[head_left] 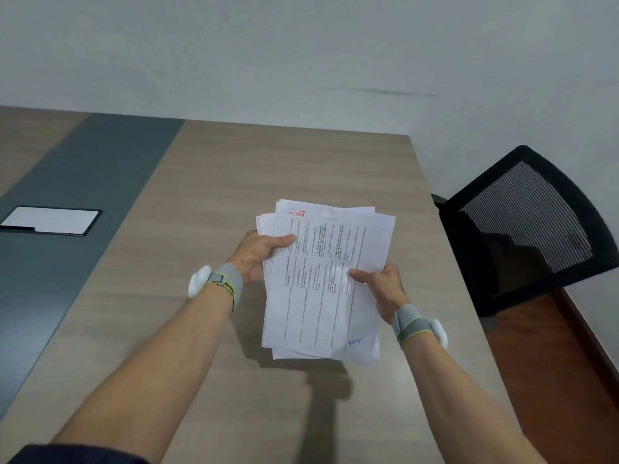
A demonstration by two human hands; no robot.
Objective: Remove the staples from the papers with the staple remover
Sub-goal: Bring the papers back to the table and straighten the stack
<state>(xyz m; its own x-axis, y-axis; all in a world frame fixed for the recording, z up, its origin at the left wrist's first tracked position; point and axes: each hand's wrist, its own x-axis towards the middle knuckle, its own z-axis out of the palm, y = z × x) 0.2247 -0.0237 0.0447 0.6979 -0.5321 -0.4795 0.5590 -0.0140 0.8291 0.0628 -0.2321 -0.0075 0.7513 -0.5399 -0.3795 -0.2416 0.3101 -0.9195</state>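
Note:
A stack of printed white papers (321, 296) with a red logo at the far end is held up above the wooden table (234, 182). My left hand (258, 254) grips the stack's left edge, thumb on top. My right hand (382, 289) grips the right edge, thumb pressed on the top sheet. The sheets are slightly fanned and uneven. No staple remover is in view, and I cannot make out any staple on the papers.
A dark grey strip (77, 209) runs along the table at left, with a black-framed flap (52, 220) set in it. A black mesh office chair (526, 226) stands past the table's right edge. A pale wall lies behind.

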